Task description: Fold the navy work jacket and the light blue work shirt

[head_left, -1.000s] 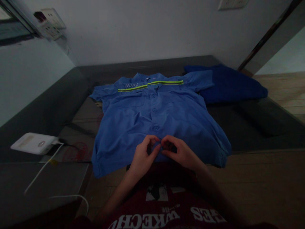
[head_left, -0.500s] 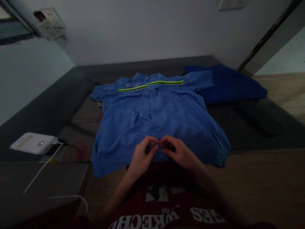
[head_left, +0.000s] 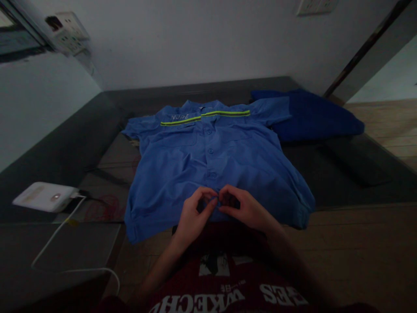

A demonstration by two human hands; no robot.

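A blue short-sleeved work shirt [head_left: 176, 165] lies spread front side up on a dark table, its collar away from me. A yellow-green stripe crosses its chest, and buttons run down the middle placket. At the lower end of that placket, my left hand [head_left: 195, 211] pinches the cloth between thumb and fingers. Opposite it, almost touching, my right hand [head_left: 243, 206] pinches the shirt's front edge too. The fingertips cover whatever small part of the placket lies between them.
Dark blue folded cloth [head_left: 319, 115] lies at the back right, partly under a sleeve. A white power bank [head_left: 45, 196] with a white cable [head_left: 48, 248] rests on the left. A dark flat object [head_left: 355, 163] lies on the right. Wall sockets [head_left: 70, 32] are at the upper left.
Both hands stay pinched at the same spot on the shirt, with only slight finger movement. The whole view has shifted very slightly.
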